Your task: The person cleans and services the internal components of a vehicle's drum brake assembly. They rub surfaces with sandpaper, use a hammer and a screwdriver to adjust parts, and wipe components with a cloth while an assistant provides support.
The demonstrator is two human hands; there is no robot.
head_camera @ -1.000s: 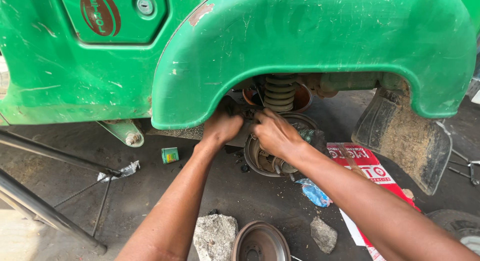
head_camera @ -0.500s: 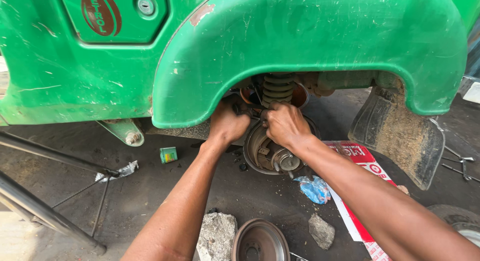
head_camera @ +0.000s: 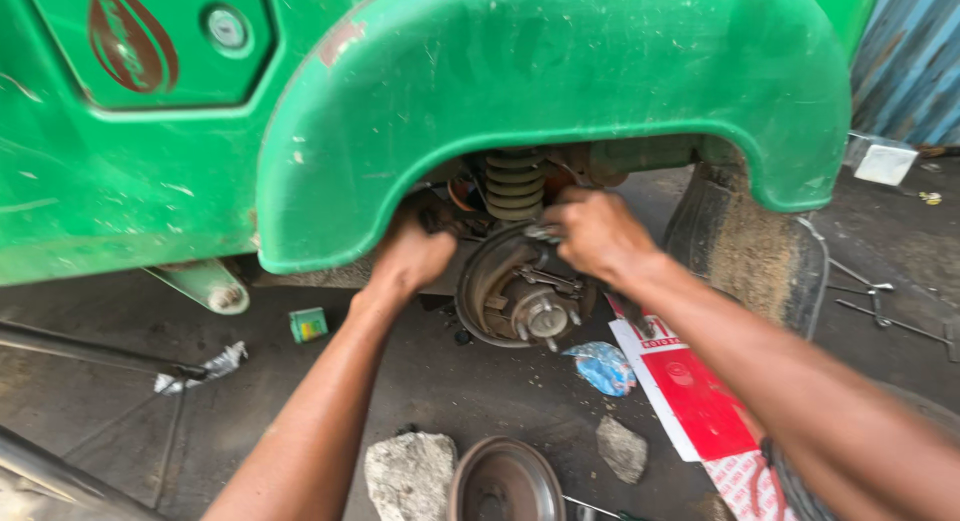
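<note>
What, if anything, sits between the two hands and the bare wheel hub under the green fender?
Nothing visible does. The right hand is already on the top edge of the brake assembly, and the left hand grips behind its left rim. The green fender only overhangs above; the coil spring stands just behind the hands.

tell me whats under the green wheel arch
A bare wheel hub with its backing plate, a coil spring above it, and both hands, left and right. Parts behind the hands are hidden.
</note>
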